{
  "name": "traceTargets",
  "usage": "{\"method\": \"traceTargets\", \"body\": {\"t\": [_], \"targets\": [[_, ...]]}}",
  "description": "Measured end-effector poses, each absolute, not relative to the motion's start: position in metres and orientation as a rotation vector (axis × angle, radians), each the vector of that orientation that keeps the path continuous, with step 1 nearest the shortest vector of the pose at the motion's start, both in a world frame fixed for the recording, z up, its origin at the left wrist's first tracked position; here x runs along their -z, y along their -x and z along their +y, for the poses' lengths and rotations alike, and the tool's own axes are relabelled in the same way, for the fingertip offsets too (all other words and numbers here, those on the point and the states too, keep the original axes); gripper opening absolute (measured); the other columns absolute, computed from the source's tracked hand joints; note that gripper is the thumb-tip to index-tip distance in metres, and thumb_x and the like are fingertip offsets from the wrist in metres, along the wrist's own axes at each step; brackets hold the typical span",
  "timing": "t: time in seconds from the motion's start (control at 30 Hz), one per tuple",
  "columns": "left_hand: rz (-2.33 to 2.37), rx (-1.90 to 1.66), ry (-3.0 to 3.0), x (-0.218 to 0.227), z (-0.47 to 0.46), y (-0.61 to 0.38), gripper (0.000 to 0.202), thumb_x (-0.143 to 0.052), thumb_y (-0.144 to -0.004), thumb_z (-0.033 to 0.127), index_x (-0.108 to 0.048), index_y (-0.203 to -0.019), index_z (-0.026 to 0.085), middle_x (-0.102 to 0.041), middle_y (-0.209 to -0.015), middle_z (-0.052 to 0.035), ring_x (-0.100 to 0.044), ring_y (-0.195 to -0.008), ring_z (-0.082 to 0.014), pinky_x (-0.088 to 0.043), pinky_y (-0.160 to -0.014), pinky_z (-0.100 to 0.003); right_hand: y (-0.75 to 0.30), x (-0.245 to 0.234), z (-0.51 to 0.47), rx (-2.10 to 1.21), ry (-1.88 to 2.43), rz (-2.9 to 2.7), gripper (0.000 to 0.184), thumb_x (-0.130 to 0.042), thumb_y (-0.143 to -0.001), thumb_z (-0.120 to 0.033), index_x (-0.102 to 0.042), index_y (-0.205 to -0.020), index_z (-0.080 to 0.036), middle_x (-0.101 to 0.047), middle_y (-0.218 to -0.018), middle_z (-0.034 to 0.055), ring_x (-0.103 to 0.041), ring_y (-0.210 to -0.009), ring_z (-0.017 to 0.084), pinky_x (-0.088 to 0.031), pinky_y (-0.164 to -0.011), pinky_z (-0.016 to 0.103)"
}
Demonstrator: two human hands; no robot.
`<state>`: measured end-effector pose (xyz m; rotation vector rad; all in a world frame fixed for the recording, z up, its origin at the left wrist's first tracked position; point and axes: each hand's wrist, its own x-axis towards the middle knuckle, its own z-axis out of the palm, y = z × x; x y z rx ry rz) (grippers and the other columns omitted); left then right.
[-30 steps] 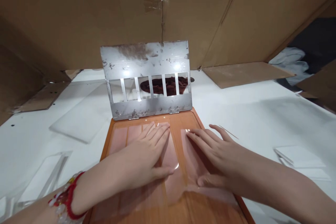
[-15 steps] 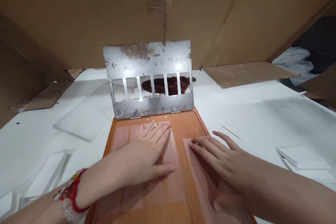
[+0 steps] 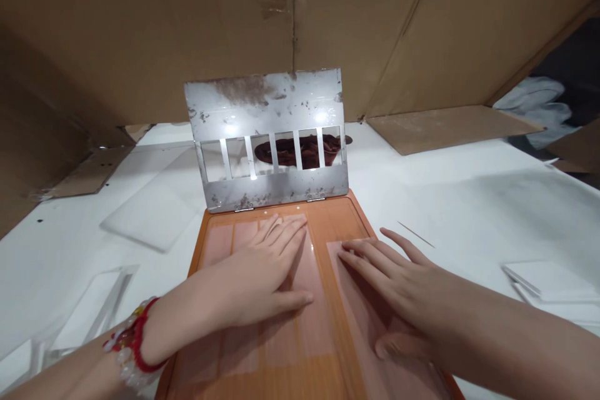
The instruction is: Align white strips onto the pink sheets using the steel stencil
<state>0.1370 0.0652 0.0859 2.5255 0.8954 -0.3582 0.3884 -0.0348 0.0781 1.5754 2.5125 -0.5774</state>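
An orange wooden board lies on the white table in front of me. Thin translucent pinkish strips lie side by side on it. My left hand, with a red bead bracelet at the wrist, rests flat and open on the left strips. My right hand lies flat with fingers spread on a separate strip at the right of the board. A metal stencil plate with several slots stands hinged upright at the board's far edge.
Cardboard walls close off the back. A dark brown mass shows through the plate's slots. A clear sheet lies left, clear acrylic pieces at near left, white pads at right, a thin stick beside the board.
My right hand has slid the right-hand strip toward me and rightward, away from the strips under my left hand. My left hand has stayed flat in place.
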Motion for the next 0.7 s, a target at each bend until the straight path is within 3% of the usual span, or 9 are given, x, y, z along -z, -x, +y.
{"method": "traceTargets", "body": {"t": [0.13, 0.43, 0.7], "targets": [[0.908, 0.374, -2.505, -0.085, 0.064, -0.136, 0.099, -0.065, -0.096, 0.06, -0.02, -0.169, 0.009, -0.015, -0.175, -0.0221, -0.021, -0.162, -0.0401, -0.029, -0.131, -0.054, -0.392, -0.066, -0.037, 0.497, -1.601, 2.591, 0.08, -0.08, -0.077, -0.029, -0.054, -0.152, -0.019, -0.058, -0.156, 0.0156, -0.057, -0.138, 0.04, -0.047, -0.116, 0.066], [0.888, 0.421, -2.465, -0.089, 0.06, -0.139, 0.1, -0.063, -0.098, 0.06, -0.014, -0.17, 0.012, -0.006, -0.177, -0.0153, -0.014, -0.164, -0.0348, -0.024, -0.134, -0.05, -0.39, -0.065, -0.036, 0.453, -1.578, 2.605, 0.092, -0.088, -0.075, -0.034, -0.051, -0.156, -0.012, -0.057, -0.156, 0.0203, -0.058, -0.136, 0.041, -0.047, -0.116, 0.066], [0.883, 0.408, -2.456, -0.088, 0.06, -0.14, 0.098, -0.064, -0.098, 0.059, -0.017, -0.17, 0.012, -0.009, -0.176, -0.0161, -0.016, -0.164, -0.0354, -0.024, -0.134, -0.048, -0.391, -0.065, -0.036, 0.475, -1.585, 2.609, 0.083, -0.088, -0.076, -0.04, -0.055, -0.15, -0.019, -0.056, -0.157, 0.0175, -0.057, -0.137, 0.04, -0.051, -0.112, 0.063]]}}
